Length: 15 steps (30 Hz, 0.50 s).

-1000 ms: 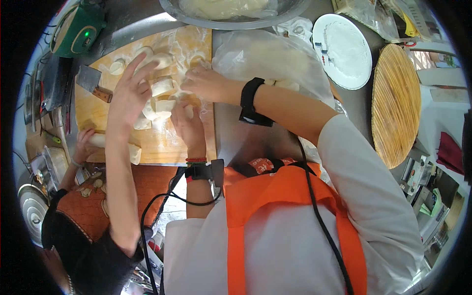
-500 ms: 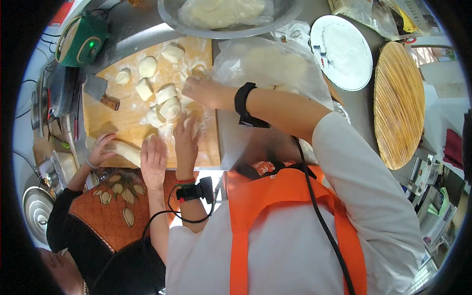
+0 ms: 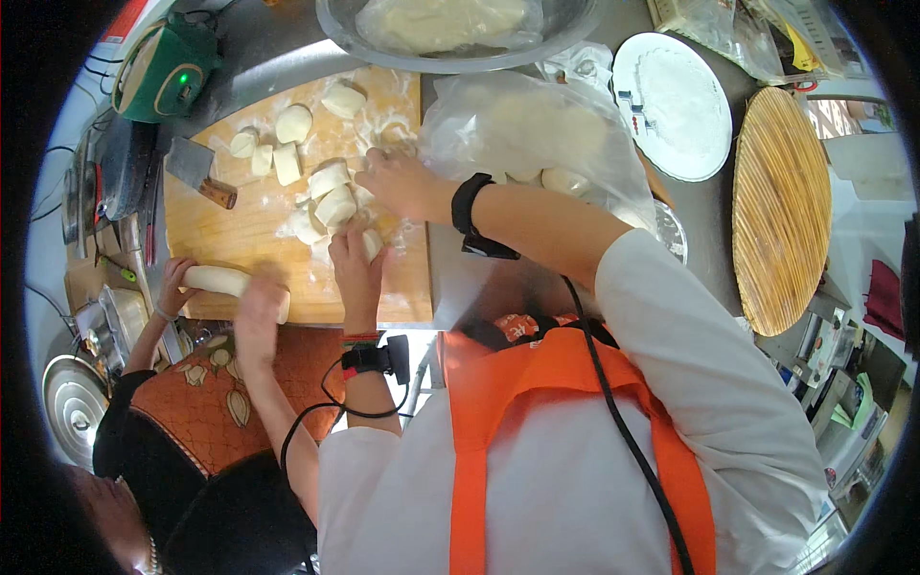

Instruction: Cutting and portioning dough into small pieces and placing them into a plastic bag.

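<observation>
My left hand (image 3: 356, 273) rests at the near side of a cluster of cut dough pieces (image 3: 335, 205) on the floured wooden board (image 3: 230, 225). A pale lump of dough (image 3: 372, 243) sits between its thumb and fingers. My right hand (image 3: 402, 184) reaches in from the right with fingers curled down on the board's right part, beside the cluster; whatever lies under those fingers is hidden. Farther back lie several loose dough pieces (image 3: 293, 124). At left, a co-worker's hands (image 3: 257, 311) are on a long dough roll (image 3: 216, 279); one is blurred.
A cleaver (image 3: 189, 163) with a wooden handle lies on the board's left. Beyond are a metal basin (image 3: 450, 65) and a plastic bag (image 3: 537, 125) over dough. Rightward stand a white plate (image 3: 661, 105) of white powder and a round slatted wooden lid (image 3: 781, 211). A green device (image 3: 165, 77) stands back left.
One more dough piece shows among the loose ones at the back left. The co-worker's nearer hand has slid left along the roll. My hands have barely moved; the view has shifted slightly.
</observation>
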Each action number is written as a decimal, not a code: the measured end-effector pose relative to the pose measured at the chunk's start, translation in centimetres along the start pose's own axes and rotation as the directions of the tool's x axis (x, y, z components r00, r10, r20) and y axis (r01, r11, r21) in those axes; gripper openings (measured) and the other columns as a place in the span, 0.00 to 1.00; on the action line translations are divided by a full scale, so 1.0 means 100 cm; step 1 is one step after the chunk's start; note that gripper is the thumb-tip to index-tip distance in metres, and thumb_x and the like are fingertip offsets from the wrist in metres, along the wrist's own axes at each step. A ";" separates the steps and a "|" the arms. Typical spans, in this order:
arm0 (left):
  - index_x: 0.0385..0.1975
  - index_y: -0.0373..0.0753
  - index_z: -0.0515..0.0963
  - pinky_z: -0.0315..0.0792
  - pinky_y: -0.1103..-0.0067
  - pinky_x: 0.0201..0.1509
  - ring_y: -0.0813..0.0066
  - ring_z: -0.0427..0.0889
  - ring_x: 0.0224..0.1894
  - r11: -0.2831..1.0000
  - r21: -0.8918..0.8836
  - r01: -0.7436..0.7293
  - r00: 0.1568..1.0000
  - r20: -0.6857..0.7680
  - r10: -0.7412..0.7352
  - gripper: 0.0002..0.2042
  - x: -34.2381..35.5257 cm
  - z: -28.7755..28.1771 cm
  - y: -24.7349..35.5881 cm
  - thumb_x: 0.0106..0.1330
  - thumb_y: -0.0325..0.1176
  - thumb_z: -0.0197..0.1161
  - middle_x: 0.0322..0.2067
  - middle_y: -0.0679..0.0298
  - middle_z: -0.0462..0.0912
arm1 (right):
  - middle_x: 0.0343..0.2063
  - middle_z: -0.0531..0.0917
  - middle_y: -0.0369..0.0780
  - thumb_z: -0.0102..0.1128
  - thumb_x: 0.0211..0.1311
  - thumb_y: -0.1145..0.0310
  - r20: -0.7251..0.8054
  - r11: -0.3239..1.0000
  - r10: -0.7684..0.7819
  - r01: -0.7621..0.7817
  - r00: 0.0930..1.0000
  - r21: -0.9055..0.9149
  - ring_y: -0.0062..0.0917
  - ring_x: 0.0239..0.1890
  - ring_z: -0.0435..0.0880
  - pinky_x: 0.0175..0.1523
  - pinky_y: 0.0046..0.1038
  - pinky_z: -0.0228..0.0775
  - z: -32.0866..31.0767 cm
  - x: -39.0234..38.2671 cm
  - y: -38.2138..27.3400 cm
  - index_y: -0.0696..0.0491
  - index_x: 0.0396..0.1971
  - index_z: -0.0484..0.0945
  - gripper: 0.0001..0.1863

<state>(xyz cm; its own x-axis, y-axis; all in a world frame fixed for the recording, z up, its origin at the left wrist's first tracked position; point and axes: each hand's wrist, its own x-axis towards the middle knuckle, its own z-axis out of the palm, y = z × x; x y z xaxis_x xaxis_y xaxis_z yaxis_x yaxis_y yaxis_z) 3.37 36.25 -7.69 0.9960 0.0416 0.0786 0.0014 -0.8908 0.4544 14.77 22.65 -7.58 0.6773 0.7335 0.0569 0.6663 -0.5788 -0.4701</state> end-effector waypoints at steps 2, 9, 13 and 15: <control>0.41 0.39 0.67 0.62 0.68 0.42 0.56 0.65 0.39 1.000 -0.005 -0.006 1.000 -0.004 0.006 0.26 0.001 0.006 -0.001 0.38 0.33 0.69 0.34 0.56 0.67 | 0.38 0.68 0.50 0.51 0.49 0.66 -0.018 0.999 0.029 -0.029 0.999 0.026 0.41 0.37 0.73 0.40 0.33 0.67 0.006 0.000 0.005 0.54 0.40 0.69 0.17; 0.55 0.42 0.58 0.36 0.60 0.61 0.58 0.46 0.62 0.954 0.271 -0.128 0.990 -0.024 0.140 0.26 0.039 0.009 0.011 0.60 0.49 0.40 0.57 0.61 0.56 | 0.34 0.71 0.48 0.46 0.54 0.63 -0.257 0.891 0.414 -0.332 0.873 0.309 0.41 0.37 0.72 0.38 0.38 0.67 -0.037 0.012 0.008 0.56 0.32 0.69 0.12; 0.59 0.43 0.49 0.37 0.61 0.61 0.60 0.44 0.63 0.958 0.285 -0.025 0.999 -0.023 0.033 0.27 0.042 0.031 0.013 0.63 0.50 0.32 0.60 0.61 0.50 | 0.33 0.72 0.46 0.45 0.55 0.63 -0.363 0.900 0.402 -0.288 0.841 0.328 0.39 0.36 0.72 0.37 0.36 0.67 -0.032 0.015 0.017 0.58 0.29 0.69 0.12; 0.59 0.39 0.48 0.34 0.61 0.62 0.59 0.41 0.63 0.963 0.269 -0.017 0.995 -0.086 0.042 0.27 0.042 0.032 0.019 0.63 0.48 0.31 0.60 0.57 0.48 | 0.36 0.72 0.46 0.45 0.54 0.63 -0.281 0.913 0.383 -0.313 0.880 0.263 0.38 0.40 0.71 0.43 0.37 0.64 -0.019 0.017 0.017 0.59 0.32 0.70 0.14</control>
<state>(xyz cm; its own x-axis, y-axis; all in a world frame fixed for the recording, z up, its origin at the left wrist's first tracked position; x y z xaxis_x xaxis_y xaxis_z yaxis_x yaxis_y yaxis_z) 7.87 33.27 -9.37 0.9838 0.0433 0.1737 0.0083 -0.9803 0.1975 17.64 22.21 -6.59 0.9388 0.3238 0.1179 0.3143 -0.6640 -0.6785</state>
